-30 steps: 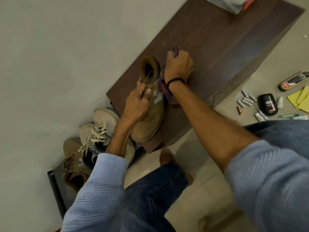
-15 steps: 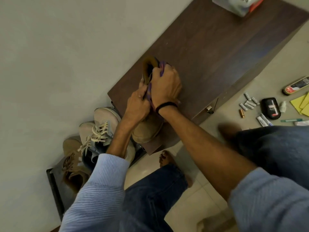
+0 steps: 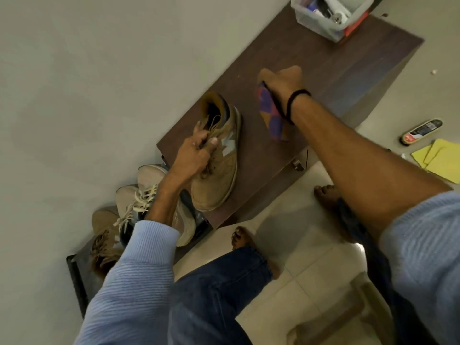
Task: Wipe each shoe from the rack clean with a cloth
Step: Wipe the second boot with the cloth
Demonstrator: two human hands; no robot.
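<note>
A tan suede shoe (image 3: 219, 170) with a pale side logo lies on the dark wooden cabinet top (image 3: 323, 66), its toe over the near edge. My left hand (image 3: 196, 155) grips it by the tongue and laces. To its right, apart from the shoe, my right hand (image 3: 283, 80) lies on the cabinet top with fingers straight and spread. A purple, red and orange cloth (image 3: 270, 113) sticks out from under its palm and wrist.
Two grey sneakers (image 3: 139, 192) and another tan shoe (image 3: 104, 232) sit on the low black rack (image 3: 74, 277) by the wall. A clear plastic box (image 3: 321, 23) stands at the cabinet's far end. A shoe polish applicator (image 3: 420, 131) and yellow sheets (image 3: 440, 158) lie on the tiled floor.
My right hand with the cloth has left the shoe's collar and moved right onto the cabinet top, its fingers straightening. The left hand still grips the shoe, now laid on its side.
</note>
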